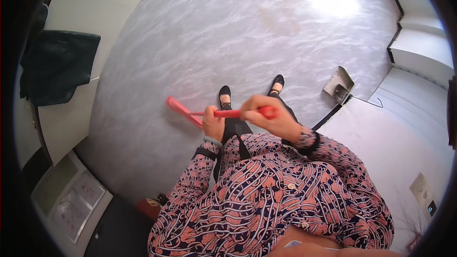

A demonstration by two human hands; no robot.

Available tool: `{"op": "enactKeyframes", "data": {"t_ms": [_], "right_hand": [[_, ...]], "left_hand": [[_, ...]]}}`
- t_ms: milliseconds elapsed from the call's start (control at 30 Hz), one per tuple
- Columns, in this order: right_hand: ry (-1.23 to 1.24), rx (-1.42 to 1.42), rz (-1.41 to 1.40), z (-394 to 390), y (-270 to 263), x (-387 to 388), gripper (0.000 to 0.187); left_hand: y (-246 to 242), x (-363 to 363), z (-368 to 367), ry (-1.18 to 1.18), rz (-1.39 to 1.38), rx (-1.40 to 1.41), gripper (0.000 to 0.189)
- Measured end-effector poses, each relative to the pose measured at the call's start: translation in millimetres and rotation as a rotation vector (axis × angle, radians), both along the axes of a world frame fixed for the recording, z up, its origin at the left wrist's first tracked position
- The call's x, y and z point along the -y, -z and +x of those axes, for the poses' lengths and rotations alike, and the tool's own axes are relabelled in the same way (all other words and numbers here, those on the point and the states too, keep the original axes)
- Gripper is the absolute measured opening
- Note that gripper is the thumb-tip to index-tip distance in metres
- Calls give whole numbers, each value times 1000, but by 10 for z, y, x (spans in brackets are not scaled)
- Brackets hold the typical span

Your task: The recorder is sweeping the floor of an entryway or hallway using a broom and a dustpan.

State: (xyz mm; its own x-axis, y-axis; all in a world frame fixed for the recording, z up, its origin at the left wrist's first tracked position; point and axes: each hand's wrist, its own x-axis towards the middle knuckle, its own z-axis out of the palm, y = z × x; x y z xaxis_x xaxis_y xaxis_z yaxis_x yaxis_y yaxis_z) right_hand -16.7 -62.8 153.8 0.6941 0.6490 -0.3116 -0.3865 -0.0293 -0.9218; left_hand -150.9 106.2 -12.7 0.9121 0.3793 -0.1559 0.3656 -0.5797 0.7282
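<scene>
Both of my hands grip the red handle [230, 113] of a long-handled floor tool. My left hand [213, 124] is closed around the lower part of the handle. Nearer its top end my right hand [267, 116] wraps it, with the red end cap showing past the fingers. The tool's wide pinkish-red head [182, 110] lies to the left of my feet, close to or on the floor. Motion blur hides whether it is a broom or a mop.
A worn metal dustpan [338, 85] with a thin hooked handle stands by the wall corner on the right. The marbled grey floor [214, 35] spreads ahead. At left, a dark green cloth [64, 66] hangs over a pale panel [66, 125]. My black shoes [224, 94] stand apart.
</scene>
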Motion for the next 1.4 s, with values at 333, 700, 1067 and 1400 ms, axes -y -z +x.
{"op": "enactKeyframes", "data": {"t_ms": [333,700,1067,1400], "right_hand": [[57,-334,-89,-311,801,-343,14],[181,44,-108,1443,-165,-384,20],[-155,387,-247,1249,-502,-1007,18],[-177,664,129,756,-1791,492,33]], "left_hand": [[1194,-412,-455,110,-117,-482,18],[730,369,1736,-91,-142,23,13],[625,35,2219,-249,-361,340,25],[-1047,746,2078,140,-292,644,22]]}}
